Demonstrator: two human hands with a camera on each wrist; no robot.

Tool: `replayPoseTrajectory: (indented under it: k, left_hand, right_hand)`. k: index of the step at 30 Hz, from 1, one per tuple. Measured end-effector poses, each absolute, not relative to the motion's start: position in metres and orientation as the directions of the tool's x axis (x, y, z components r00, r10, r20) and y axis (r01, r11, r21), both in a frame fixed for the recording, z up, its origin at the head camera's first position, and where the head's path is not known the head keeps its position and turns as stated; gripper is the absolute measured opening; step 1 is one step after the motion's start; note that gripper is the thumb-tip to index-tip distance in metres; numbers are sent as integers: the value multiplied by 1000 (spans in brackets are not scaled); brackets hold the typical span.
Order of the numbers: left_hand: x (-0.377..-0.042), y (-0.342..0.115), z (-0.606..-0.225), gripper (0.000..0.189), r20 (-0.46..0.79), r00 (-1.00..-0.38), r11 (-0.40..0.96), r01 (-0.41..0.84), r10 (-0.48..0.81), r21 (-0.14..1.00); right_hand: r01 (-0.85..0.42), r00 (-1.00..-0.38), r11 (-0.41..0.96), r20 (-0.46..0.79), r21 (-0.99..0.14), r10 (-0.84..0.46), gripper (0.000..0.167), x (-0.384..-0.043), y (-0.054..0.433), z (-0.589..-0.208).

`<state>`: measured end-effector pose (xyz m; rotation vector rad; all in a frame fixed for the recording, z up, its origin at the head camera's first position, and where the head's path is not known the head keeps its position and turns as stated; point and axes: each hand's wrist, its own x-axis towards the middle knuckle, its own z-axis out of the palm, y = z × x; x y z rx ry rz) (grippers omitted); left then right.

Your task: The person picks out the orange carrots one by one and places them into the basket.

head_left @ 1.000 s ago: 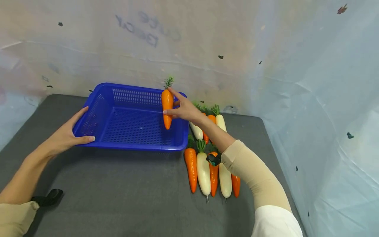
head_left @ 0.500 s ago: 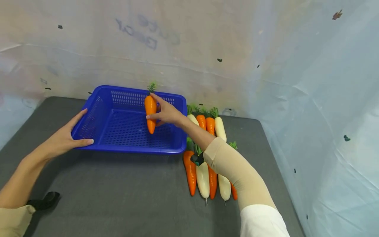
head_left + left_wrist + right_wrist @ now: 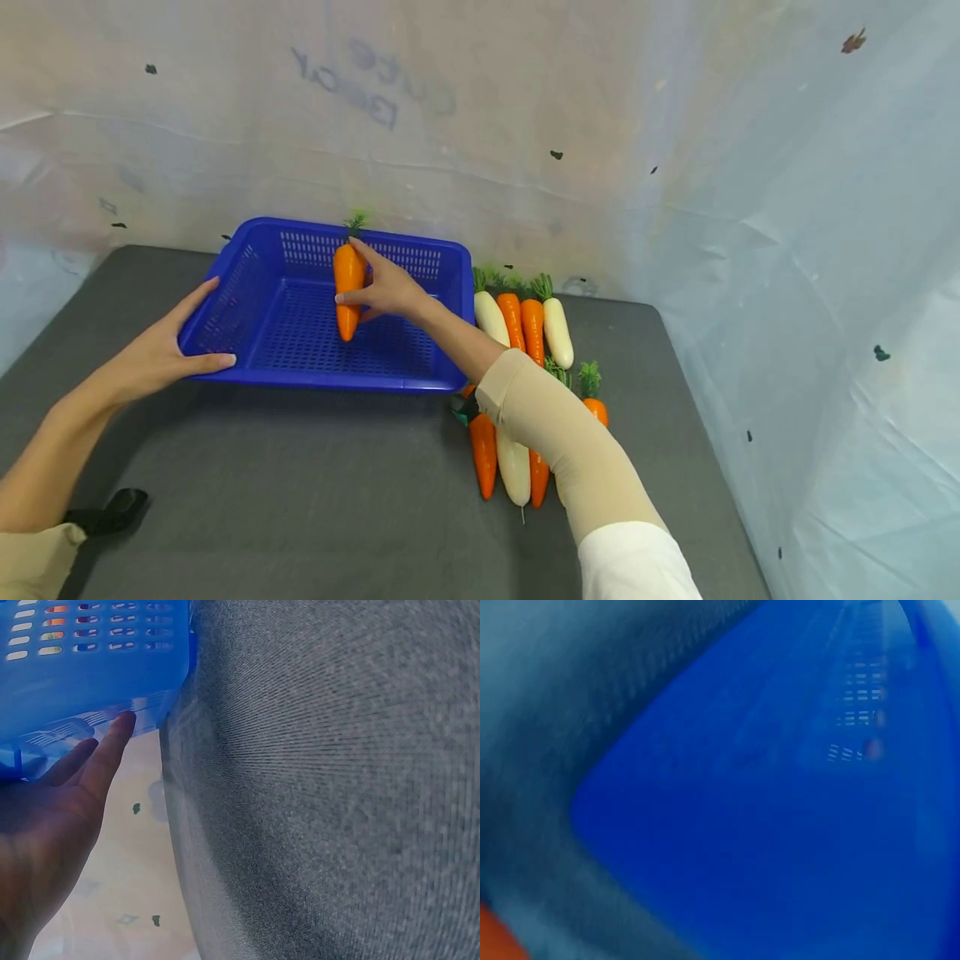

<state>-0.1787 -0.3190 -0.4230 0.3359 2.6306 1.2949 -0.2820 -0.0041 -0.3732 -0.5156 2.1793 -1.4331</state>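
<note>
since a second ago the right hand (image 3: 390,290) has carried the carrot (image 3: 348,287) leftward over the basket (image 3: 330,379). its fingers grip it upright, tip at 6 o'clock above the floor. left hand (image 3: 161,354), fingers straight, steadies the 9 o'clock rim.

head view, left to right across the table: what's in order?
left hand → blue basket → held carrot → right hand → toy carrots and radishes
</note>
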Motion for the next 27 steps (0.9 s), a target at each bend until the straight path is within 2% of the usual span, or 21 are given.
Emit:
replayPoseTrajectory:
  k: [6, 14, 27]
  left_hand:
    - [-179, -320, -425, 113, -73, -958, 603, 114, 276, 790]
    - [-179, -319, -425, 112, -85, -959, 601, 100, 271, 793]
    - [-180, -318, -424, 109, -115, -956, 603, 75, 270, 794]
  right_hand:
    - [-46, -829, 422, -202, -905, -522, 92, -278, -25, -381]
    - [-34, -829, 407, -202, -913, -521, 91, -272, -46, -393]
    - [-12, -823, 462, -253, -887, -508, 90, -267, -63, -406]
